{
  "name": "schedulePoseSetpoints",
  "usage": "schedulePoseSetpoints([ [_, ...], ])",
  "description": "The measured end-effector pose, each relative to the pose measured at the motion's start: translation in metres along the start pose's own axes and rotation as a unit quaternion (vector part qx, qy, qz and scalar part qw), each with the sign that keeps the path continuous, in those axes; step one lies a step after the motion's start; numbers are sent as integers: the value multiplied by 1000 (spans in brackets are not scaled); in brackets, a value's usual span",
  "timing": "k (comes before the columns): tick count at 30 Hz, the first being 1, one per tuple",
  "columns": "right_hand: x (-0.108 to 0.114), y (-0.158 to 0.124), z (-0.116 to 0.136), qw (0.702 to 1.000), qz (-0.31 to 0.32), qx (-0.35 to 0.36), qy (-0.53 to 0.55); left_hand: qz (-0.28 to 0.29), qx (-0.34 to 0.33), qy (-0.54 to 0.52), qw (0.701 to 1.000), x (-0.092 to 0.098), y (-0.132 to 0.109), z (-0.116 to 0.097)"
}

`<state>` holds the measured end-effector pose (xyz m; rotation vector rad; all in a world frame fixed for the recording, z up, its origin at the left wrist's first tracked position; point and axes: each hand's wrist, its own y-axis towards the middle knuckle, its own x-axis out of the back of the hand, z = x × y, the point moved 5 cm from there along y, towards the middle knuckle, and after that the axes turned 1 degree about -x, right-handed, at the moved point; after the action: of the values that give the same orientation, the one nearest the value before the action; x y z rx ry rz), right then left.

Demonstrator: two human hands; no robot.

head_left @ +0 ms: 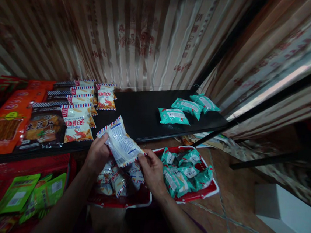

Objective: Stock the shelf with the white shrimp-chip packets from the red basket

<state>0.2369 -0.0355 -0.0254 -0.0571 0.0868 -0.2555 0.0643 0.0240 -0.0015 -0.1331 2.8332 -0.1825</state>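
Both my hands hold one white snack packet (121,142) with a red-and-blue striped edge, back side up, just in front of the black shelf (141,115). My left hand (97,155) grips its left end and my right hand (151,170) pinches its lower right corner. Below the hands a red basket (119,199) holds more of the same packets. Matching packets (78,121) lie in rows on the shelf's left part.
Three teal packets (185,110) lie on the shelf's right part; more fill a red basket (188,170) on the floor. Orange and dark snack bags (7,125) lie at the left. Green packets (33,192) sit in a red crate below. A white box (286,215) stands at right.
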Motion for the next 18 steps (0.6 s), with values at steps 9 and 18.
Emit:
schedulePoseSetpoints([
  [9, 29, 11, 20, 995, -77, 44, -46, 60, 70, -37, 995, 8, 2, 9],
  [18, 33, 15, 15, 989, -53, 68, -119, 98, 46, 17, 994, 9, 7, 17],
])
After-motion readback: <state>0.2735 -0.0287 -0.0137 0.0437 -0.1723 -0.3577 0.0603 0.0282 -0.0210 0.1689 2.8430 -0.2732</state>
